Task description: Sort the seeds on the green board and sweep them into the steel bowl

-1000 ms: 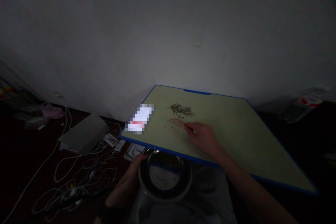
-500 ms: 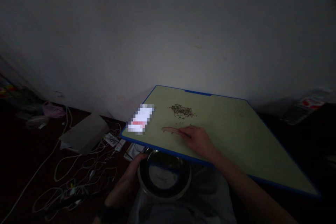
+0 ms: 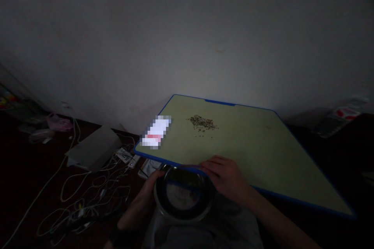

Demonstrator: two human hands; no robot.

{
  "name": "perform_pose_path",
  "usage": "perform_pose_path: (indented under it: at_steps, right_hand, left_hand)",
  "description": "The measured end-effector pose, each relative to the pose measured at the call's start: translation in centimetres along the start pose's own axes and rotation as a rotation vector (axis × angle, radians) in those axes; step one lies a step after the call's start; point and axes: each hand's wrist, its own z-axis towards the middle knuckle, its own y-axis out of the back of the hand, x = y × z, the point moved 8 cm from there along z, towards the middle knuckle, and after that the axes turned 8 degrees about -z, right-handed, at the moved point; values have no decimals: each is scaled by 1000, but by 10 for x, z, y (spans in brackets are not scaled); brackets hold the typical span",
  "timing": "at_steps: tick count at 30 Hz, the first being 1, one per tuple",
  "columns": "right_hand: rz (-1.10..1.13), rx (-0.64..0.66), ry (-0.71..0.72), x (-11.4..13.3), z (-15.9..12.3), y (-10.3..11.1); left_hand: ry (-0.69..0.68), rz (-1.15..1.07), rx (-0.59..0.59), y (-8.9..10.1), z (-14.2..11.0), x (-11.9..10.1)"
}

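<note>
A round, shiny metal bowl [image 3: 183,196] sits below the front edge of the low table [image 3: 248,144], over my lap. My left hand [image 3: 147,188] grips the bowl's left rim, thumb on top. At the table's front edge, my right hand [image 3: 224,175] pinches a thin, reddish, see-through strip [image 3: 189,166], its exact kind unclear in the dim light. The strip lies along the blue edge, above the far rim of the bowl. A scattered pile of small dark grains [image 3: 203,122] lies on the tabletop, with a few loose ones nearer me.
On the table's left corner a phone [image 3: 156,132] glows, its screen blurred out. Tangled white cables [image 3: 87,202], a grey box [image 3: 93,148] and a pink bag [image 3: 60,121] are on the floor at left. A pale wall [image 3: 187,35] rises behind the table.
My right hand has drawn the reddish strip toward me, from the tabletop to the front edge over the bowl. The main pile, the bowl and my left hand look unmoved.
</note>
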Motion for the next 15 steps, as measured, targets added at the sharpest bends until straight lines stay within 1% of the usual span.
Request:
perform_pose_path:
  at_steps: [2, 4, 6, 8, 11, 13, 15]
  right_hand:
    - [13, 1, -34, -8, 3, 4]
    - [13, -12, -94, -26, 8, 13]
    - [-27, -47, -192, -57, 15, 25]
    - [-77, -96, -278, -93, 21, 38]
    - [-116, -133, -407, -143, 21, 47]
    - [-120, -136, -440, -161, 18, 46]
    - [-118, -129, -443, -165, 14, 42]
  left_hand:
    - [-28, 14, -4, 8, 3, 1]
    - [-2, 17, -6, 10, 4, 4]
    - [78, 16, -19, 5, 2, 9]
    - [132, 8, -36, -6, -1, 11]
    - [116, -29, -63, -18, -6, 6]
    - [130, -52, -85, -19, -8, 8]
    - [112, -59, -57, -17, -7, 10]
